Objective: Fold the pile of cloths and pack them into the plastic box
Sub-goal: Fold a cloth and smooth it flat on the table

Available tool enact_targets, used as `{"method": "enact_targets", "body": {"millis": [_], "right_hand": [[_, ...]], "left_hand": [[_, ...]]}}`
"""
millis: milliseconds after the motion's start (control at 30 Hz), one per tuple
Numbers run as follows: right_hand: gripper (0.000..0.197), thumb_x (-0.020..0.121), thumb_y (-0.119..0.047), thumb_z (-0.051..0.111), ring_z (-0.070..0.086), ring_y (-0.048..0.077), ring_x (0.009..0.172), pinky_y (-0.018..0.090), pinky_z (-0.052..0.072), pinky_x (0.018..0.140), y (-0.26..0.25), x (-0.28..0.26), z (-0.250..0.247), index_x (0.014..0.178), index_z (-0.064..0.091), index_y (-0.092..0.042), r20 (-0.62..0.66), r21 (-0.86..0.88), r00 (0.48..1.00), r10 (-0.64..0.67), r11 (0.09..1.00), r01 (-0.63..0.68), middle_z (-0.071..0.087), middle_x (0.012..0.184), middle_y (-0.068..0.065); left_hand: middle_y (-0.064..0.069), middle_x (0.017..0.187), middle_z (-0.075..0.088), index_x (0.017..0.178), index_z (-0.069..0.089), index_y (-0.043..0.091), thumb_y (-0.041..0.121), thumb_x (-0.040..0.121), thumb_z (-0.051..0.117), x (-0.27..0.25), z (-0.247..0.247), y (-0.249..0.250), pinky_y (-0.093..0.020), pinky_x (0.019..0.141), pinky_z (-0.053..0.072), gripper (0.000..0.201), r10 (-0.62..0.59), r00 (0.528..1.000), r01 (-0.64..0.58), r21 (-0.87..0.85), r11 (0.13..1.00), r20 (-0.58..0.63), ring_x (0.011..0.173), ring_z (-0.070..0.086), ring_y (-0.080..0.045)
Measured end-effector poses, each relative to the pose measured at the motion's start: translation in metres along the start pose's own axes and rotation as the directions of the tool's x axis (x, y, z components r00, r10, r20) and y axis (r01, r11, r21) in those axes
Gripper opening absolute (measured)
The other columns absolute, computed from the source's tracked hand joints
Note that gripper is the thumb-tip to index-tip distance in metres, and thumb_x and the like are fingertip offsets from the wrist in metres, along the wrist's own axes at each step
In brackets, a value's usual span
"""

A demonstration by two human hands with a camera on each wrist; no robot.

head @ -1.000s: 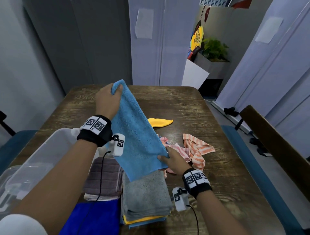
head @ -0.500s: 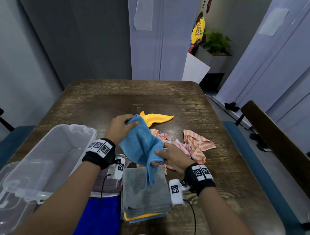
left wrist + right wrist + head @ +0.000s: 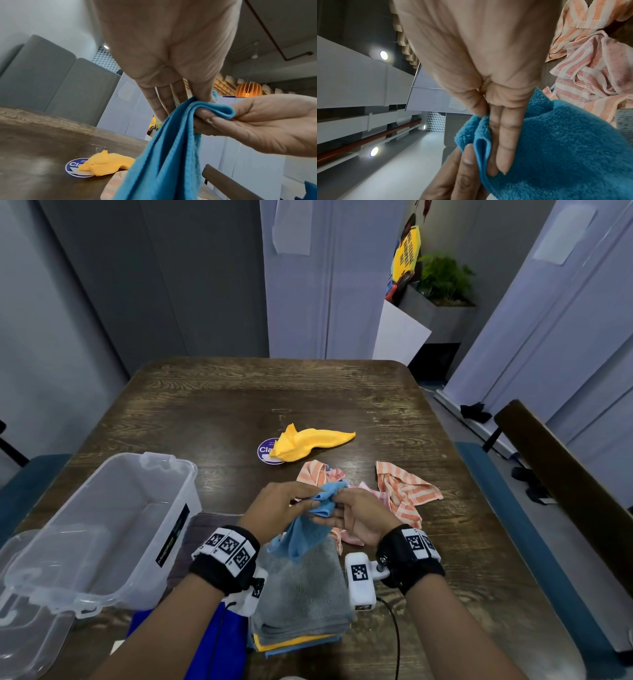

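Above the table (image 3: pixel 239 405), the left hand (image 3: pixel 277 508) and right hand (image 3: pixel 359 518) each pinch the bunched top edge of the blue cloth (image 3: pixel 308 532) between their fingers (image 3: pixel 503 148), the rest hanging over the grey stack (image 3: pixel 301 590) beside the box (image 3: pixel 113 542).

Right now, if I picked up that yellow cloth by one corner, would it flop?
Probably floppy: the yellow cloth lies crumpled in soft folds on the table. Likely light too; the similar blue cloth droops limply where it is held.

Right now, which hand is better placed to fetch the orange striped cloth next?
Probably right: the right hand sits beside the orange striped cloth; the left hand is farther, toward the plastic box. Both pinch the blue cloth.
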State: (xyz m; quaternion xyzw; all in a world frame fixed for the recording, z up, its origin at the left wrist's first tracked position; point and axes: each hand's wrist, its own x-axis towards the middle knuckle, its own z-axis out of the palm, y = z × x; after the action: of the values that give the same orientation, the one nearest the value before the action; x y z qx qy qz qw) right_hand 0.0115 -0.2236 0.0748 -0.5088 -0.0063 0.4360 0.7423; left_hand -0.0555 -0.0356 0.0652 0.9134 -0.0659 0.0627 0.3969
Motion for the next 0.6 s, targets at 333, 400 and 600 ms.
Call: {"method": "enact_targets", "body": {"millis": [333,400,600], "right_hand": [[0.039,0.110,-0.019,0.028,0.070,0.033,0.102,0.048,0.053,0.096,-0.009,0.005,0.001,0.129,0.057,0.000,-0.083,-0.114,0.995,-0.055,0.992,0.046,0.072,0.114,0.020],[0.040,0.111,-0.025,0.028,0.069,0.034,0.107,0.046,0.051,0.098,-0.010,0.006,0.001,0.127,0.059,-0.004,-0.080,-0.175,0.992,-0.094,0.981,0.079,0.074,0.112,0.018],[0.029,0.098,-0.031,0.064,0.067,0.025,0.104,0.033,0.053,0.081,0.000,0.013,-0.029,0.117,0.056,-0.010,-0.295,-0.491,0.888,-0.352,0.854,0.175,0.067,0.118,0.015]], "left_hand": [[0.009,0.134,0.065,0.136,0.062,0.027,0.030,0.092,0.070,0.003,0.009,-0.003,-0.031,0.104,0.049,0.044,-0.031,0.999,0.034,0.109,0.993,-0.033,0.120,0.060,-0.006],[0.008,0.111,0.073,0.124,0.069,0.025,0.022,0.099,0.062,0.006,0.007,0.001,-0.036,0.090,0.055,0.027,-0.079,0.973,0.081,0.002,0.997,-0.216,0.100,0.066,-0.006],[0.006,0.099,0.066,0.112,0.059,0.019,0.027,0.108,0.042,0.012,-0.025,0.024,-0.025,0.081,0.050,0.020,-0.114,0.959,0.015,-0.356,0.934,-0.259,0.093,0.062,-0.009]]}}
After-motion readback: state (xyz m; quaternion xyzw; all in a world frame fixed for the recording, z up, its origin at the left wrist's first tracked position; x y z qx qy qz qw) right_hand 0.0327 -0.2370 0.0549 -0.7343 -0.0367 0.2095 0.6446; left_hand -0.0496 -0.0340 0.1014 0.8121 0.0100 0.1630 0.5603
